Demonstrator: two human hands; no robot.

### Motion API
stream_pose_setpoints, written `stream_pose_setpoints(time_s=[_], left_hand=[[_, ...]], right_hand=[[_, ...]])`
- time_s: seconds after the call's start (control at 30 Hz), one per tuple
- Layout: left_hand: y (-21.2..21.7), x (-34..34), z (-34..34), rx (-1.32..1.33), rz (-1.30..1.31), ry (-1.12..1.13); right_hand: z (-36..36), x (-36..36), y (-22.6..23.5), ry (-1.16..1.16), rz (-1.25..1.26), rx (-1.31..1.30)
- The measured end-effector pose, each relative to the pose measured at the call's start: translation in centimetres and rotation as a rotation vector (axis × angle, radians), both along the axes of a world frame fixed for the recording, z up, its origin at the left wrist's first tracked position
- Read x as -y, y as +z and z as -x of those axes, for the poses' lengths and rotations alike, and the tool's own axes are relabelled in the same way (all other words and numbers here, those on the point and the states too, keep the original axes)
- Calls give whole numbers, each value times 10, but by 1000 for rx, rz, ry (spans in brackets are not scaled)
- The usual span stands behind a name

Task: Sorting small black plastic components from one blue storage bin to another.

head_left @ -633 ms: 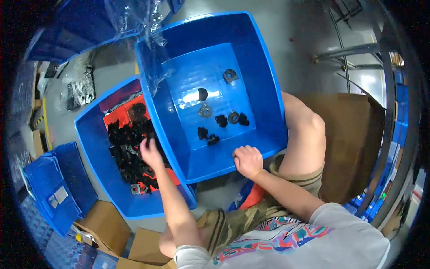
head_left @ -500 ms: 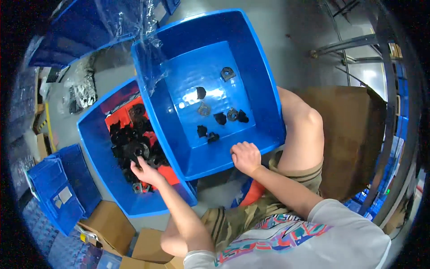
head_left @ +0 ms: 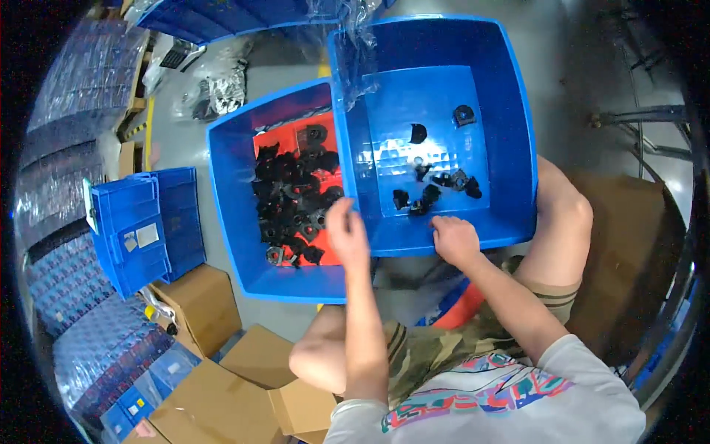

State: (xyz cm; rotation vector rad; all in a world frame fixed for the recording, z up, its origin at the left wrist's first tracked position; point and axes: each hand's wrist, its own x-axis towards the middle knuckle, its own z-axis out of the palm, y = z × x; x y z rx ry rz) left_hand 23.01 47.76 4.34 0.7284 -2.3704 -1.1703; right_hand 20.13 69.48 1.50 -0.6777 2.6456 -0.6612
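Observation:
My left hand [head_left: 347, 235] is raised beside the shared edge of two blue bins, its fingers blurred by motion. I cannot make out anything in them. The left bin [head_left: 244, 275] holds a heap of small black moulded parts [head_left: 292, 189] on a red sheet [head_left: 322, 255]. Fewer such parts lie scattered over the floor of the right bin [head_left: 436, 81]; one black part [head_left: 430, 194] near its front is blurred. On the near rim of that bin, my right hand [head_left: 455, 240] is closed with its fingers curled over the edge.
Clear plastic film [head_left: 359, 44] hangs over the right bin's far left corner. Open cardboard boxes [head_left: 222, 403] stand at lower left, near folded blue crates [head_left: 137, 233]. A large brown carton [head_left: 629, 251] is at my right. My bare knees flank the bins.
My left hand has left the black parts in the left bin and moved right to the bins' shared edge. Another black part shows in the right bin. The whole view has shifted.

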Motion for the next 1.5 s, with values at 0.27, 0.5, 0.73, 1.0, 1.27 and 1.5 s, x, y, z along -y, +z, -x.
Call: stream_pose_setpoints(time_s=[0.27, 0.5, 0.73, 1.0, 1.27, 1.5], left_hand=[[-80, 91, -8, 749, 546, -303], [-137, 115, 34, 1187, 781, -531], [-135, 121, 15, 1313, 717, -512], [-77, 101, -7, 1065, 793, -456], [-24, 100, -34, 383, -52, 317], [-63, 105, -63, 361, -430, 143]], right_hand=[[2, 0, 7, -30, -90, -1], [0, 9, 8, -21, -36, -13], [-2, 5, 4, -17, -68, -3], [-6, 3, -3, -65, -7, -49], [-7, 0, -8, -66, 10, -100], [-8, 4, -5, -82, 27, -69]])
